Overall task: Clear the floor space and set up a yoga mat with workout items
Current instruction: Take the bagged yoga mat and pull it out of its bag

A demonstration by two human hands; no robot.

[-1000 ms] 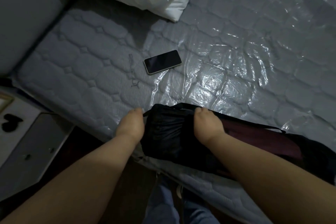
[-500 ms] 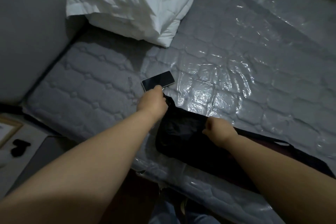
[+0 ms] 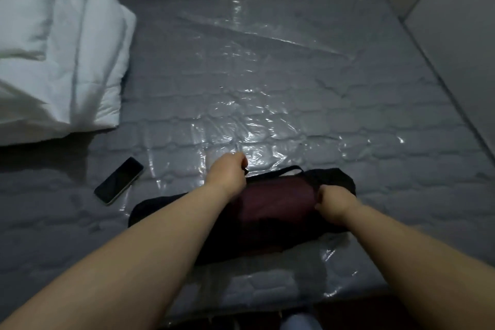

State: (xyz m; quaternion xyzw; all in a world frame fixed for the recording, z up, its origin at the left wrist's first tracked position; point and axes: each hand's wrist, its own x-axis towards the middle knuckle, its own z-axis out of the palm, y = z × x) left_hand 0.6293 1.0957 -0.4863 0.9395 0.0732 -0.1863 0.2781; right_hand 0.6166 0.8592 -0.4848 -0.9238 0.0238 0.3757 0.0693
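A long black carry bag (image 3: pixel 334 178) lies across the near part of the mattress (image 3: pixel 267 75). Its top is open and a rolled dark maroon yoga mat (image 3: pixel 273 195) shows inside. My left hand (image 3: pixel 227 173) is at the bag's far edge and pinches a small black pull or the strap end there. My right hand (image 3: pixel 332 202) grips the bag's black fabric at the mat's right end. Both forearms reach in from below and cover part of the bag.
A dark phone (image 3: pixel 119 179) lies face up on the mattress, left of the bag. A white folded duvet (image 3: pixel 53 48) fills the upper left. The mattress is wrapped in shiny plastic. A grey wall (image 3: pixel 455 35) runs along the right side.
My left hand has slid right along the bag's top, opening it so the maroon mat shows. My view has swung right; the phone now sits well left of my hands.
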